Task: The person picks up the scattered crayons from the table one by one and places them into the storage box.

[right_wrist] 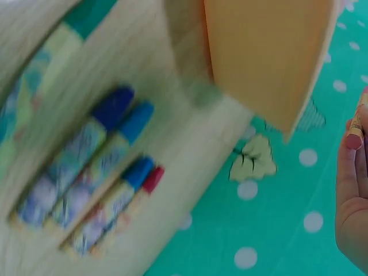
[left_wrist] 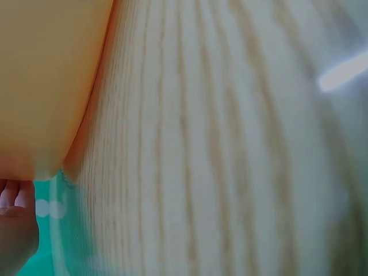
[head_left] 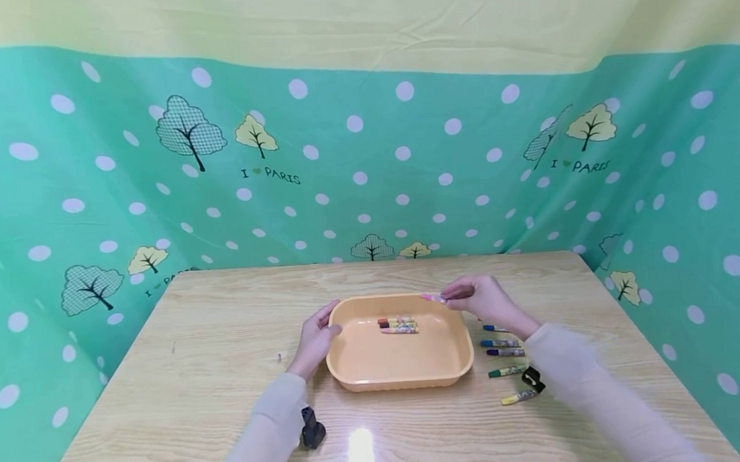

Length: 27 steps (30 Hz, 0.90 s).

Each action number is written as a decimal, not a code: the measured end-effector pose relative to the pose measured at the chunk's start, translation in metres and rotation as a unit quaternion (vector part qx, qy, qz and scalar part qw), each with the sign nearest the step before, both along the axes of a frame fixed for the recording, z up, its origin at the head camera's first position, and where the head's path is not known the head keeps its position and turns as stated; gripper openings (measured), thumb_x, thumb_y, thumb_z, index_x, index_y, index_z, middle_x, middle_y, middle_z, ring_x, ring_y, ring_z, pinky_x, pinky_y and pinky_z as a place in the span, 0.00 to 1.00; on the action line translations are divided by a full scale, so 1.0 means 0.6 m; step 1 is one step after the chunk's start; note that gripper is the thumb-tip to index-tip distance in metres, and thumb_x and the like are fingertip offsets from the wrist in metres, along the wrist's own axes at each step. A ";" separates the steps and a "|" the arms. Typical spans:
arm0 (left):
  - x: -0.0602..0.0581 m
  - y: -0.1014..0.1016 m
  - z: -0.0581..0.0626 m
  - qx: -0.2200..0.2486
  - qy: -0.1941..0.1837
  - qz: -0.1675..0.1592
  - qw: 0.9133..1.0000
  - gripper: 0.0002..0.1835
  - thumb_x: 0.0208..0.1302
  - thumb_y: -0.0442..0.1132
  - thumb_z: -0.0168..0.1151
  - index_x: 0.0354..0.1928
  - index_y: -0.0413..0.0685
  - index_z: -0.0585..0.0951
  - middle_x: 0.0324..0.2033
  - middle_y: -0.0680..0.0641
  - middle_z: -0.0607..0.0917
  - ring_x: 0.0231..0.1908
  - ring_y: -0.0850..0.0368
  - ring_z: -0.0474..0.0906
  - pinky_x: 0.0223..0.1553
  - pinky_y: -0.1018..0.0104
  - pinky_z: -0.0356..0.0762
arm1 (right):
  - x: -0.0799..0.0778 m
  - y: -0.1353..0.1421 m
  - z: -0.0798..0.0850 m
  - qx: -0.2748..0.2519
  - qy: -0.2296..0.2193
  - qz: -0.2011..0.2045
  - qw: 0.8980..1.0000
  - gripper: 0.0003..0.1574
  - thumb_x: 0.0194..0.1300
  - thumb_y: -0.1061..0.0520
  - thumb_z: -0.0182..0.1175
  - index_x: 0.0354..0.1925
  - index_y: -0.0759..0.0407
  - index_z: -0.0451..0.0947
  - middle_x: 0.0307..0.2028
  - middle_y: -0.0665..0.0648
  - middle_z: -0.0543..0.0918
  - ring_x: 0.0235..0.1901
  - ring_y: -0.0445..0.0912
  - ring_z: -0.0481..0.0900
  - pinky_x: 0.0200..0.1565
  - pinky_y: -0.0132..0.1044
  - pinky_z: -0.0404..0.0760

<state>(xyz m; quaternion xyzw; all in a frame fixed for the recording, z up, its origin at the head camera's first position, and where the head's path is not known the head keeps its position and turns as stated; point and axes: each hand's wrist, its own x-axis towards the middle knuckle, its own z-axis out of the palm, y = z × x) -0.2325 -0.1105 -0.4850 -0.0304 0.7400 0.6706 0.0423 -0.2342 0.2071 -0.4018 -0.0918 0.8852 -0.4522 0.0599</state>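
Note:
A shallow peach-coloured plastic tray (head_left: 400,360) sits on the table, several crayons (head_left: 399,326) lying side by side inside it. At its left side my left hand (head_left: 315,342) grips the rim, thumb on the inner side and fingers outside. My right hand (head_left: 476,299) pinches a pink crayon (head_left: 434,298) over the tray's back right corner. In the right wrist view, the end of this crayon (right_wrist: 355,138) shows between the fingers. Right of the tray, beneath my right forearm, several more crayons lie in a column, among them a green crayon (head_left: 507,372) and a yellow crayon (head_left: 519,397).
The wooden table (head_left: 226,381) ends at a green dotted curtain (head_left: 333,155) behind and at both sides. A tiny object (head_left: 279,357) lies left of the tray. Black camera mounts (head_left: 312,429) are worn on both wrists.

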 end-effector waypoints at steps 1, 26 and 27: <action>0.000 0.000 -0.001 0.002 -0.001 0.000 1.000 0.31 0.55 0.25 0.50 0.65 0.44 0.65 0.61 0.37 0.70 0.59 0.44 0.69 0.59 0.59 0.71 | 0.000 -0.007 -0.004 -0.007 -0.003 0.004 1.000 0.16 0.52 0.66 0.63 0.43 0.63 0.81 0.39 0.60 0.85 0.39 0.48 0.83 0.41 0.33 0.84; 0.002 -0.003 0.000 0.008 -0.008 0.004 1.000 0.32 0.54 0.25 0.50 0.64 0.44 0.65 0.61 0.38 0.70 0.60 0.45 0.68 0.58 0.60 0.72 | -0.016 -0.117 -0.097 -0.041 -0.053 0.049 0.997 0.17 0.45 0.68 0.66 0.38 0.61 0.82 0.33 0.56 0.86 0.33 0.43 0.83 0.39 0.32 0.83; 0.002 -0.003 -0.001 0.007 -0.008 0.003 1.000 0.32 0.54 0.25 0.50 0.64 0.44 0.65 0.62 0.38 0.69 0.60 0.45 0.68 0.58 0.60 0.72 | -0.017 -0.119 -0.100 -0.043 -0.062 0.046 0.996 0.17 0.45 0.69 0.66 0.38 0.61 0.82 0.33 0.56 0.86 0.33 0.43 0.83 0.38 0.32 0.84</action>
